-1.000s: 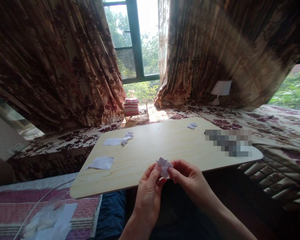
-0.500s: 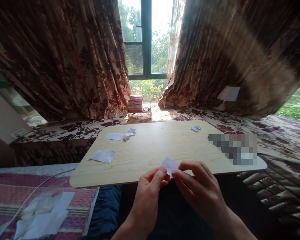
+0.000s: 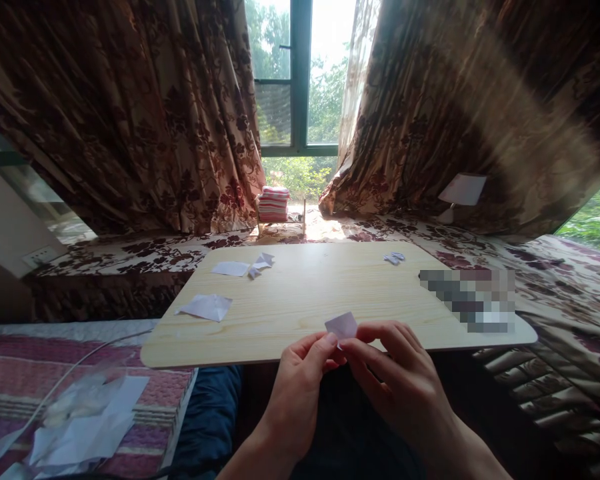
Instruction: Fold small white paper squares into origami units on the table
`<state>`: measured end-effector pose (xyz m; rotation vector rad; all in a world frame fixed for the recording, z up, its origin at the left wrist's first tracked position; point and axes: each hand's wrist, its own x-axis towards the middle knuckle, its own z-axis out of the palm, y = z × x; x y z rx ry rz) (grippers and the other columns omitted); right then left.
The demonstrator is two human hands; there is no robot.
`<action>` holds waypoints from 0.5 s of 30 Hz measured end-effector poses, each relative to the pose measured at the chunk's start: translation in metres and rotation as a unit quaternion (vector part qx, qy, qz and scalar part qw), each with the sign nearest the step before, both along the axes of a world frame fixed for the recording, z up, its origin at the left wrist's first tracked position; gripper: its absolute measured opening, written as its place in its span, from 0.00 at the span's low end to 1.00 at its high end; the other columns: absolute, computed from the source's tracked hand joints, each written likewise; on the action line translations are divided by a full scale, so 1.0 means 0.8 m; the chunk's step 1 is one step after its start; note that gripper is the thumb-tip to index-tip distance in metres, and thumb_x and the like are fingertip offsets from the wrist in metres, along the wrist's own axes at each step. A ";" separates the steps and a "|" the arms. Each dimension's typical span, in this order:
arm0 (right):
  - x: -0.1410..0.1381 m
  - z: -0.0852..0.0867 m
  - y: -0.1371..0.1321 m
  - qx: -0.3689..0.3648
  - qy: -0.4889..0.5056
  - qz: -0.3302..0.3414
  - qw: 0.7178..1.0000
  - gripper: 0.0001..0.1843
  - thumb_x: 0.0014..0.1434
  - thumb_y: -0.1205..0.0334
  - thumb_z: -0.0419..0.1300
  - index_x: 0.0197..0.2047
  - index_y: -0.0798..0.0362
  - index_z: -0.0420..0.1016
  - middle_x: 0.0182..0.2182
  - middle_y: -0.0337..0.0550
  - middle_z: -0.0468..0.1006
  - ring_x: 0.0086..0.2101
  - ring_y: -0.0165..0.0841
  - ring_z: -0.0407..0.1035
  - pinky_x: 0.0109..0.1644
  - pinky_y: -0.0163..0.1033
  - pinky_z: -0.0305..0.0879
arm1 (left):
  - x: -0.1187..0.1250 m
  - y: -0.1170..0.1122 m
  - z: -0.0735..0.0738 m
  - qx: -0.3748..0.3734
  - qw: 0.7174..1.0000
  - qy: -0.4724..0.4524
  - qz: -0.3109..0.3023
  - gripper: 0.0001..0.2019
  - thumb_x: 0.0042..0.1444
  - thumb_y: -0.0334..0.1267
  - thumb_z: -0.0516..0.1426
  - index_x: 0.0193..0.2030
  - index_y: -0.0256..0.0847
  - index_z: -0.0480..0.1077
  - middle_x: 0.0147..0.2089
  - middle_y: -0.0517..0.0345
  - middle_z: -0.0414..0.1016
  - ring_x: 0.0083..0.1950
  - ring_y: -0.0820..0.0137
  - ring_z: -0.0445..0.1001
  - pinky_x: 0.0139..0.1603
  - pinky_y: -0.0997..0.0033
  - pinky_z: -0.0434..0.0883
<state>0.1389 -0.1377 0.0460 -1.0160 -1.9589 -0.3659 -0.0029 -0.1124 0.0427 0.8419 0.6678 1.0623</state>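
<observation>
Over the near edge of the pale wood-grained table (image 3: 300, 287), the left hand (image 3: 300, 377) pinches a small white paper (image 3: 341, 325) between thumb and fingers, while the right hand (image 3: 403, 370) touches its lower right, though I can't tell whether those fingertips close on it. White sheets (image 3: 207, 307) lie toward the tabletop's left, small folded pieces (image 3: 394, 258) near its far right corner. Beyond, between flowered curtains (image 3: 170, 120), daylight from a green-framed window (image 3: 301, 73) falls beside striped cloths (image 3: 273, 204), a white-shaded lamp (image 3: 463, 189) standing farther right.

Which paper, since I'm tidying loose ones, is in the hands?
The small paper between the left hand and right hand; other papers lie on the table or striped bedding.
</observation>
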 end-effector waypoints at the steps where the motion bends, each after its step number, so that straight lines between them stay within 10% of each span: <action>1: 0.000 0.001 0.000 0.001 -0.001 0.001 1.000 0.14 0.56 0.79 0.59 0.43 0.53 0.71 0.36 0.46 0.71 0.36 0.33 0.64 0.39 0.41 0.62 | 0.000 0.000 0.000 0.000 1.000 -0.001 0.001 0.09 0.56 0.39 0.59 0.31 0.36 0.77 0.31 0.55 0.75 0.36 0.70 0.68 0.44 0.68 0.63; 15: 0.006 0.002 -0.002 0.029 -0.025 0.010 0.999 0.13 0.54 0.79 0.61 0.40 0.54 0.72 0.36 0.45 0.72 0.34 0.32 0.65 0.40 0.41 0.61 | 0.000 0.005 0.000 0.018 0.999 0.034 0.002 0.11 0.56 0.41 0.59 0.33 0.35 0.79 0.31 0.53 0.76 0.36 0.69 0.68 0.43 0.69 0.63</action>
